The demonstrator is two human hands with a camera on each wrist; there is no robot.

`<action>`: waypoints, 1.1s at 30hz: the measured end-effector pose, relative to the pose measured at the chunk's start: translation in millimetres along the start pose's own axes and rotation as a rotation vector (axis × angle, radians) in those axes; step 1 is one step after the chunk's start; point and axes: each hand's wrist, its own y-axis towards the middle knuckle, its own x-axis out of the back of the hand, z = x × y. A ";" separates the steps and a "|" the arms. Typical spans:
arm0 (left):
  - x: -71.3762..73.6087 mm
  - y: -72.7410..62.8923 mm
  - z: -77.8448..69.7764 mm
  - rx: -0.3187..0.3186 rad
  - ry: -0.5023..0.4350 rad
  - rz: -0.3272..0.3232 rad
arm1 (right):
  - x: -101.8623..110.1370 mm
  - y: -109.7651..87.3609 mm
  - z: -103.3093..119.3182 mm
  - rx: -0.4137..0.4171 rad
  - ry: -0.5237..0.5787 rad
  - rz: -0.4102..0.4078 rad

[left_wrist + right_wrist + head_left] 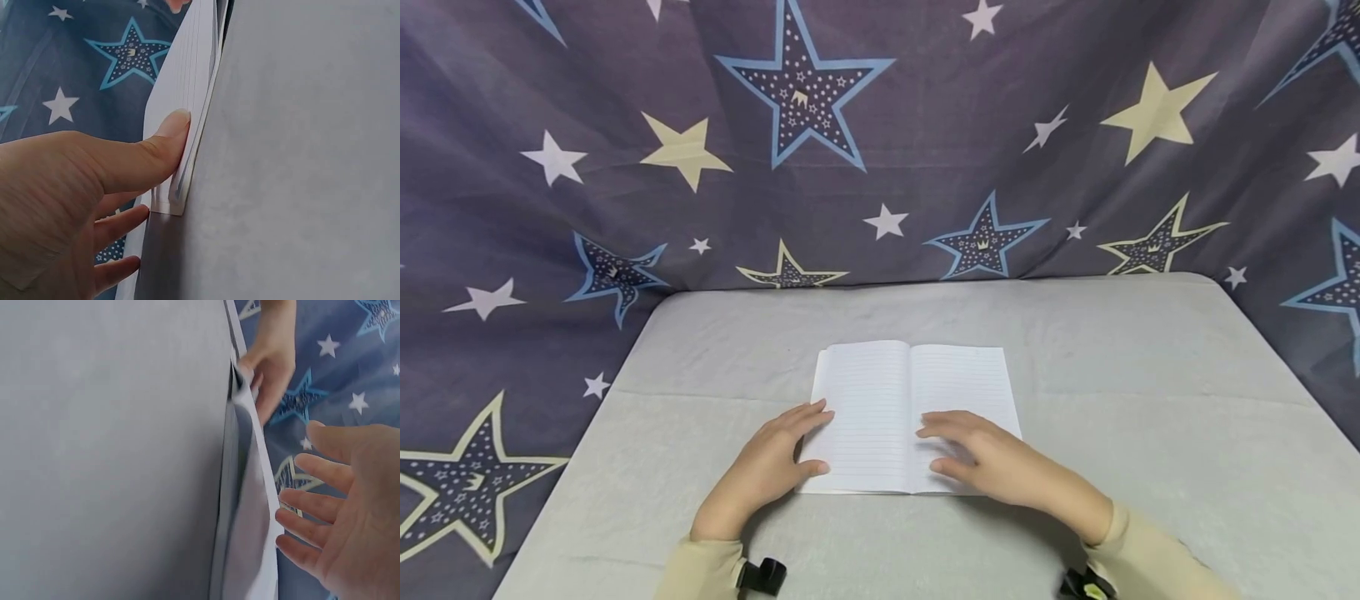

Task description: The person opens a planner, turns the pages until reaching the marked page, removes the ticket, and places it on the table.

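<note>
Nearest the wearer, two beige sleeves (700, 575) enter from the lower edge of the head view. At the left cuff sits a black wrist device (765, 576); at the right cuff, a black wrist mount (1081, 583) bears a yellow-green patch, too small to read.

The left hand (767, 458) rests at the left margin of the notebook (880, 408). Its thumb lies on the paper close to the near left corner, as the left wrist view confirms; its fingers are extended and relaxed, not curled round the book. The right hand (1000, 458) is held over the near part of the right page, fingers loosely spread, gripping nothing.

The notebook lies open, pages up, near the middle of the table (1150, 375) from side to side. Its fold runs from the near edge straight toward the far edge; each page's long axis follows the same direction. Printed rules cross both pages from side to side. The right wrist view shows sheets bowed and parted along the near edge.

Beyond the table's pale grey cover hangs a dark cloth (925, 117) printed with stars, the large blue-edged ones carrying small crown marks.
</note>
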 end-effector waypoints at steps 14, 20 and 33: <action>3.9 0.4 -0.8 -0.025 -0.019 0.019 | 35.7 -46.3 -52.8 -0.061 -0.145 0.048; 3.1 0.5 0.3 -0.019 -0.020 0.026 | 39.0 -48.8 -58.4 -0.063 -0.159 0.041; 1.5 -1.0 -0.6 0.004 -0.019 0.035 | 33.3 -45.4 -50.1 -0.098 -0.232 -0.002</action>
